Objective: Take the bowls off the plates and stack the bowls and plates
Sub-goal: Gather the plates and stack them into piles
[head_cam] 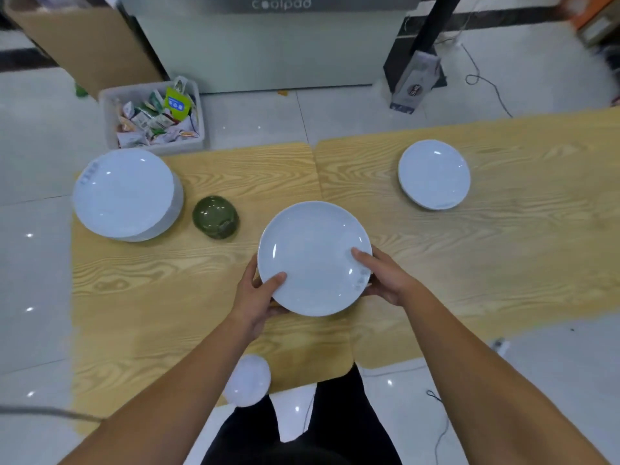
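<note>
Plate in hand: white plate (313, 256), above mid-table (503, 246); left hand (258, 293) and right hand (385, 280) clamp its near rim, thumbs on top.
Done: no bowl on any plate; plate stack (124, 193) far left.
Left: right-side plates (434, 174) (perhaps two); green bowl (215, 216) and white bowl (248, 380), well apart.

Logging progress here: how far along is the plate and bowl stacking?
Done: no bowl sits on a plate; a plate stack stands at left. In hand: left hand and right hand hold one plate. Left: the right plate is unstacked; green bowl and white bowl sit apart.
</note>
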